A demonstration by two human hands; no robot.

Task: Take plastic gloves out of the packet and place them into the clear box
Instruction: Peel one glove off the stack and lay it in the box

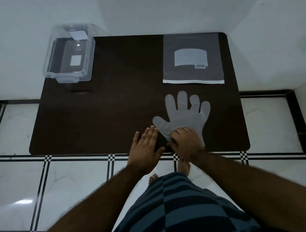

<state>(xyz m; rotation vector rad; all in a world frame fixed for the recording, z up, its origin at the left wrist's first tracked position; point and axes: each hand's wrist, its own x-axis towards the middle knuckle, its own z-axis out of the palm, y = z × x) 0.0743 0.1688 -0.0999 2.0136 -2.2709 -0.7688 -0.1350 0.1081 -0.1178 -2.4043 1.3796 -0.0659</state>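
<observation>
Head view: right hand (185, 142) fingers curl onto the plastic glove (187, 115) cuff; left hand (146, 147) rests flat, fingers together, on the dark surface (109, 101).

Right hand (185, 140) on flat plastic glove (187, 115), dark table (110, 110).

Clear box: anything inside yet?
No gloves in the clear box; only white labels show through its walls. One plastic glove lies flat on the dark mat, its cuff covered by the right hand.
</observation>
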